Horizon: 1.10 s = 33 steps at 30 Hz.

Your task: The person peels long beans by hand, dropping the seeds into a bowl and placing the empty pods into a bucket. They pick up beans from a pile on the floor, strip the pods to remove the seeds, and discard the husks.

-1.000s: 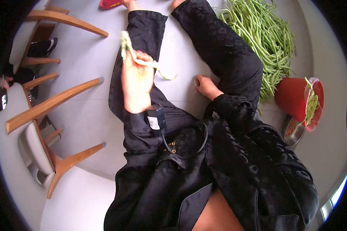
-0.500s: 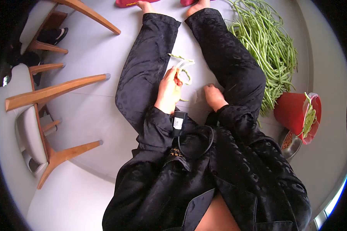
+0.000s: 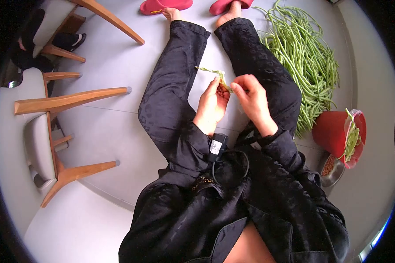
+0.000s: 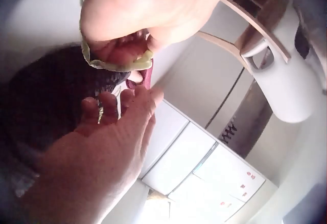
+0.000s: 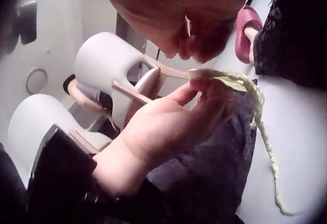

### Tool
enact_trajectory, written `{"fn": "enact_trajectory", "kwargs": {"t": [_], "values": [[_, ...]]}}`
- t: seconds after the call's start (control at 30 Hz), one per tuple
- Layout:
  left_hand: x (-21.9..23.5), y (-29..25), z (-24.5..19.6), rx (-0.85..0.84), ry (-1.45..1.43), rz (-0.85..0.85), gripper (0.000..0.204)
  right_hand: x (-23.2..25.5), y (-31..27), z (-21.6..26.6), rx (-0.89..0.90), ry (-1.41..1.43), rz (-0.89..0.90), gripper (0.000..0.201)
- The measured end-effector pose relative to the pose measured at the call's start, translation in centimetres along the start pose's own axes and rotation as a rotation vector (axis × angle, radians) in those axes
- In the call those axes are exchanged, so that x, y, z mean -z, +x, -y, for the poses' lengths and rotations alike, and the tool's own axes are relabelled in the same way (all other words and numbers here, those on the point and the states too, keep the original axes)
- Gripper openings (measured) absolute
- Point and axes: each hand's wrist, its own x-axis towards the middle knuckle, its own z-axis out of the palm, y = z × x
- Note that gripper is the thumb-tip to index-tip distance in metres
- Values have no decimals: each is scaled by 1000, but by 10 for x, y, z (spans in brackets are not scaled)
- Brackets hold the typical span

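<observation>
In the head view my left hand (image 3: 211, 107) holds a long, pale green bean pod (image 3: 210, 70) between thumb and fingers, its palm cupped. Small reddish-brown seeds (image 3: 223, 90) show inside that palm. The pod looks split and twisted; in the right wrist view its thin tail (image 5: 269, 155) hangs down past the fingers. Close by the pod's near end is my right hand (image 3: 255, 103), thumb and fingers bent loosely. In the left wrist view this right hand (image 4: 110, 137) shows nothing between its fingers, just below the left hand.
A big heap of long green beans (image 3: 300, 70) lies on the floor to the right. Nearer stands a red bucket (image 3: 331, 129) with pod shells at its mouth, beside a metal bowl (image 3: 335, 174) of reddish-brown seeds. Wooden-legged chairs (image 3: 70, 101) line the left side.
My left hand has come in from the left with the pod to between the knees. The right hand has lifted from the floor area up beside the pod's end.
</observation>
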Motion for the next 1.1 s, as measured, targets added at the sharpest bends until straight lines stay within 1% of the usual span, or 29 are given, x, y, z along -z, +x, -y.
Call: {"fn": "enact_trajectory", "kwargs": {"t": [0.07, 0.1, 0.17, 0.2, 0.27, 0.33, 0.4, 0.47, 0.53, 0.57, 0.6, 0.67, 0.7, 0.73, 0.77, 0.8, 0.83, 0.87, 0.9, 0.93, 0.97, 1.0, 1.03, 1.07, 1.1], "values": [[-18, -11, 1, -68, 137, 34, 13, 8, 5, -9, 7, -70, 16, 14], [-24, -15, 4, -58, 138, 41, 13, 10, 5, -12, 4, -78, 7, 14], [-33, -20, 8, -154, 341, 59, 15, 11, 4, -16, -214, 345, 169, 17], [-32, -19, 9, -153, 339, 59, 15, 11, 2, -17, -215, 343, 170, 17], [-29, -15, 6, -144, 392, 142, 14, 8, 0, -17, -331, 520, 119, 17], [-33, -14, 8, -159, 371, 148, 17, 8, 0, -11, -318, 541, 119, 16], [-38, -16, 9, -123, 261, 141, 21, 11, 1, -3, -350, 741, 104, 16], [-38, -11, 12, -123, 216, 137, 25, 11, 2, 3, -333, 730, 101, 17], [-45, -13, 9, -118, 84, 165, 25, 11, 3, 9, -277, 722, 31, 18], [-48, -13, 6, -118, 78, 236, 24, 13, 3, 8, -259, 638, 53, 18], [-49, -12, 5, -130, 83, 240, 24, 14, 3, 10, -248, 645, 59, 18], [-48, -8, 0, -20, 145, 373, 25, 18, 5, 18, -180, 538, 106, 18], [-50, -6, 2, -21, 109, 394, 31, 18, 5, 18, -148, 459, 91, 18], [-52, -9, 8, -88, 167, 287, 30, 21, 8, 21, -84, 250, 60, 19], [-51, -11, 9, -127, 213, 266, 30, 22, 8, 28, -14, 146, 47, 19], [-60, -26, 3, -77, 204, 166, 31, 22, 8, 40, 61, 94, 49, 18], [-71, -44, -2, -65, 256, 78, 34, 20, 9, 55, 108, 144, 77, 16], [-67, -47, -3, -80, 293, -52, 37, 12, 9, 38, 314, -76, 107, 15], [-73, -54, -6, -186, 236, -31, 36, 7, 12, 43, 342, -35, 153, 15], [-75, -53, -14, -218, 214, 33, 32, 0, 17, 50, 400, -14, 101, 17], [-65, -46, -23, -190, 168, 205, 28, -5, 23, 54, 332, 49, 154, 15], [-41, -18, -32, -207, 102, 601, 27, 0, 27, 77, 383, 91, 199, 14], [-63, -48, -34, -276, 140, 301, 27, 0, 29, 85, 313, 191, 258, 15], [-61, -47, -39, -237, 86, 325, 28, 2, 32, 92, 319, 189, 294, 18], [-72, -53, -42, -288, 75, 249, 28, 0, 39, 95, 399, 175, 263, 16]]}}
